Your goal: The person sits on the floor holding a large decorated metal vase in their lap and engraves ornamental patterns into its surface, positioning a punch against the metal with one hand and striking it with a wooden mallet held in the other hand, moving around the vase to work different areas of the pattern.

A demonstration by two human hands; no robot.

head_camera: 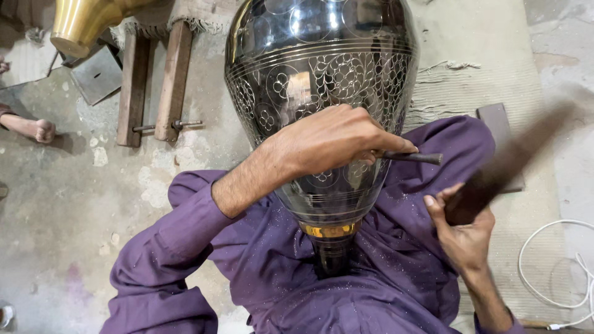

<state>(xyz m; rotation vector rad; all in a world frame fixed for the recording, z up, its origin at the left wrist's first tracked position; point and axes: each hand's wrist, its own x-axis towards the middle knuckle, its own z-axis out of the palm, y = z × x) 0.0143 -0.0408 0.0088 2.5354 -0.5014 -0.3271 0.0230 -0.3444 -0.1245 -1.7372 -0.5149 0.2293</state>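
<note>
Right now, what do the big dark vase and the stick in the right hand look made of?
Large dark engraved vase: apparently polished metal, mirror reflections, bright incised floral lines, brassy band near the neck. Blurred brown stick in the right hand: probably wood, matte; motion blur leaves it uncertain.

The big engraved metal vase point(322, 80) fills the centre, lying across the purple-clad lap point(272, 260), blocking any straight path from left to right; the left hand point(328, 145) with its chisel point(414, 157) crosses the vase's near side; the right hand point(461, 235) and blurred wooden mallet point(507, 164) occupy the near right; far left, a wooden frame point(154, 80) and brass vessel point(83, 21) crowd the floor; bare concrete point(62, 216) lies open at left.
</note>
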